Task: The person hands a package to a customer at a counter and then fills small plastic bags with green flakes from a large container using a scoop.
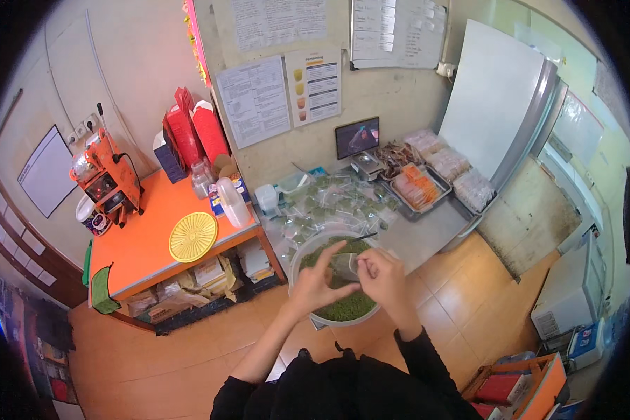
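A round translucent tub (293,271) of finely chopped green leaves (346,308) stands in front of me at the near end of the metal table. Over it, my right hand (385,276) is closed, its fingertips pinching the edge of a small clear plastic bag (343,264). My left hand (316,283) is beside the bag, thumb and forefinger spread apart around it. A dark utensil handle (365,237) sticks out over the tub's far rim; its other end is hidden. Behind the tub lie many small clear packets of green leaves (339,203).
An orange table (140,245) at left holds a yellow lid (193,236), plastic cups (232,203) and an orange sealing machine (105,178). Trays of packed food (418,187) and a small screen (358,137) stand at the back. A refrigerator (493,98) is at right.
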Tool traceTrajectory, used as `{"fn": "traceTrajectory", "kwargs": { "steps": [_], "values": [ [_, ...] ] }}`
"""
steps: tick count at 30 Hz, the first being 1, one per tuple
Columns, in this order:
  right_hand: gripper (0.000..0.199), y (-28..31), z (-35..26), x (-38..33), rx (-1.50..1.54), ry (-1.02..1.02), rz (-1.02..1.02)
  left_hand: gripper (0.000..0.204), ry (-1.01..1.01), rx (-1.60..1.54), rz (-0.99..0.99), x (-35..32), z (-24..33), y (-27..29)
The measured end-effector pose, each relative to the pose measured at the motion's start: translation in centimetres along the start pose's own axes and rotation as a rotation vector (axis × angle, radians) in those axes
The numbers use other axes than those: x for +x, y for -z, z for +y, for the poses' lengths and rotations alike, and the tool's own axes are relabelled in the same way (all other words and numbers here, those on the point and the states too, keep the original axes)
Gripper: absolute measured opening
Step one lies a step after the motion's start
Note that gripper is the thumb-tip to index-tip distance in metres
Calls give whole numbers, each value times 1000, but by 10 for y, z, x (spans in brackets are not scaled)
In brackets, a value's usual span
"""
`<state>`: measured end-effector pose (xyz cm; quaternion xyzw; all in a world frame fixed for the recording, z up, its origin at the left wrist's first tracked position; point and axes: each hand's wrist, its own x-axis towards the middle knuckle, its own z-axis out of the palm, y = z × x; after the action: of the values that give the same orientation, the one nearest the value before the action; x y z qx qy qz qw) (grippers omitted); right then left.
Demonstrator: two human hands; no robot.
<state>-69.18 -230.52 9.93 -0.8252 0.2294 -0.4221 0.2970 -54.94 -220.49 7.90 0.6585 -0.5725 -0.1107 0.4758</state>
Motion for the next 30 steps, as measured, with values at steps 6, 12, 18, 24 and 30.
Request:
{"fn": "traceTrajectory", "kwargs": {
  "steps": [6,12,18,24,30],
  "values": [
    [7,-3,-5,4,-7,-22,37,51,9,-4,188,-5,-10,-17],
    [17,-1,45,8,-499,318,-335,43,192,-154,242,-2,-10,10],
    [19,-15,89,-7,-865,382,-700,39,256,-273,261,-1,-13,12],
    [13,-8,87,21,-774,395,-343,36,267,-295,259,-1,-24,9],
    [11,-30,102,-5,-634,411,-454,36,254,-310,209,3,-28,3]
  ]
}}
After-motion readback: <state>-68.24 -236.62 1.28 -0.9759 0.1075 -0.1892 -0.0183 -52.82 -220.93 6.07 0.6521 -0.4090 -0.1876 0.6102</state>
